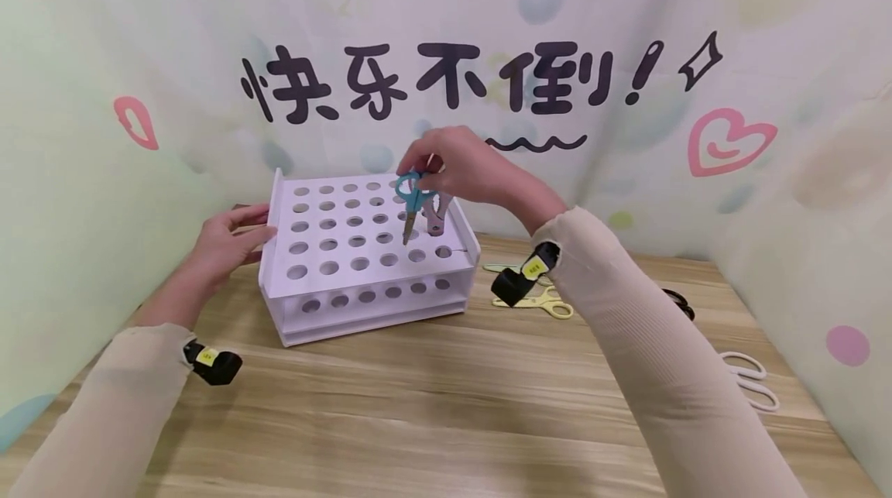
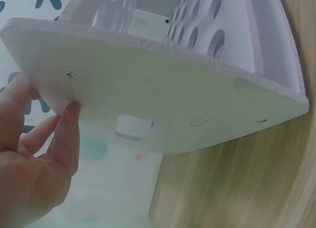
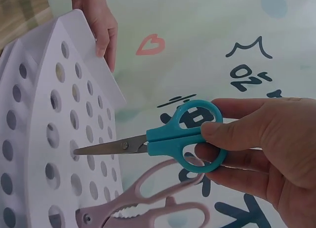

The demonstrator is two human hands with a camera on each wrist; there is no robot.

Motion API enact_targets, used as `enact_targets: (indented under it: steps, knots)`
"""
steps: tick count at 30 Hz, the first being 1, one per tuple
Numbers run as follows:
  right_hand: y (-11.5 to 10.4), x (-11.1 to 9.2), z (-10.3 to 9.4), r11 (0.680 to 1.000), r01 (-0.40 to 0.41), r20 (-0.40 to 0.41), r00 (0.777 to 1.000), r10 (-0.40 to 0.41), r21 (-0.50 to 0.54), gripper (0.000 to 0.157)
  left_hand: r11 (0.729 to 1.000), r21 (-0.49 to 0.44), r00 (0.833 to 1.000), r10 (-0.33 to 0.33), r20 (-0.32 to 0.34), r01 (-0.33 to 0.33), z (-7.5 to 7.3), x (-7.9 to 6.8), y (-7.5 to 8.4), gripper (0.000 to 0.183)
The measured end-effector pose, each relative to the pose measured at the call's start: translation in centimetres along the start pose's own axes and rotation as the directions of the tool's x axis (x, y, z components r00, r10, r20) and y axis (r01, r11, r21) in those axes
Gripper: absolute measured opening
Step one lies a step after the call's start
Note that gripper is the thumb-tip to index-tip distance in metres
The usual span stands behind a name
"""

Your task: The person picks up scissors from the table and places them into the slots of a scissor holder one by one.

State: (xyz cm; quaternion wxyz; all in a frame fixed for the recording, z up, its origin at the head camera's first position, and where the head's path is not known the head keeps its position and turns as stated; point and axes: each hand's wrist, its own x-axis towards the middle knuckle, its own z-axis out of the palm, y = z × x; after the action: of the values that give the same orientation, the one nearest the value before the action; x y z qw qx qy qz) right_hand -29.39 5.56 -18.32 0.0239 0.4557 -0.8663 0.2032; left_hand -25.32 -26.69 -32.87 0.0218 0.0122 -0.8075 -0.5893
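the right hand (image 1: 463, 165) pinches the teal scissors (image 3: 173, 132) by their handle loops, thumb on one side and fingers on the other, with the blades hanging downward over the top tier of the white perforated rack (image 1: 341, 279). in the right-wrist view the tip overlaps a hole; whether it has entered i cannot tell.

to seat them well, i'd keep the blades together and square to the board, centre the tip over one hole, then lower straight so the metal doesn't scrape the rim. the pink scissors (image 1: 435, 225) stand upright in the rack just beside, so the teal loops should be turned clear of them.

the left hand (image 1: 226, 242) isn't clamped round anything: its fingers lie extended against the outer side panel. light steady contact there should do; a hard push could shift the rack across the desk (image 1: 418, 405).
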Motion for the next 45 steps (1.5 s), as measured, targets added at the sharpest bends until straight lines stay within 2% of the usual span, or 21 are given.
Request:
enact_targets:
  steps: [7, 16, 23, 29, 32, 36, 40, 45]
  knots:
    - [-0.9, 2.5, -0.1, 0.999, 0.039, 0.014, 0.999, -0.039, 0.003, 0.02, 1.0, -0.007, 1.0, 0.018, -0.009, -0.018, -0.2, 0.1, -0.2, 0.061]
    - [-1.1, 4.9, 0.4, 0.999, 0.042, 0.062, 0.997, -0.04, -0.022, 0.02, 1.0, -0.001, 1.0, 0.027, -0.011, -0.027, -0.2, 0.2, -0.5, 0.062]
    - [-0.7, 6.2, 1.3, 1.0, 0.004, 0.13, 0.991, 0.0, -0.03, 0.02, 0.999, -0.029, 0.999, 0.034, -0.01, -0.034, -0.1, 0.2, -0.3, 0.061]
    - [-0.4, 7.4, 2.0, 0.997, -0.003, 0.196, 0.98, 0.017, -0.072, 0.02, 0.999, -0.013, 0.999, 0.032, -0.01, -0.032, 0.1, 0.2, 0.2, 0.061]
    - [-0.3, 8.0, 2.5, 0.995, -0.023, 0.235, 0.971, 0.044, -0.095, 0.022, 0.999, -0.027, 0.999, 0.035, -0.01, -0.035, 0.0, 0.3, 0.1, 0.06]
    - [-0.1, 8.7, 3.4, 0.988, -0.069, 0.31, 0.945, 0.109, -0.139, 0.026, 0.998, -0.055, 0.999, 0.038, -0.008, -0.038, -0.2, 0.6, -0.2, 0.059]
    - [0.1, 9.1, 4.4, 0.974, -0.072, 0.371, 0.916, 0.15, -0.216, 0.025, 0.998, -0.056, 1.0, 0.025, -0.002, -0.025, -0.2, 0.7, -0.5, 0.059]
    - [-0.2, 9.5, 5.2, 0.95, -0.048, 0.413, 0.893, 0.179, -0.309, 0.025, 0.999, -0.044, 1.0, 0.018, -0.016, -0.019, -0.2, 0.5, -0.5, 0.059]
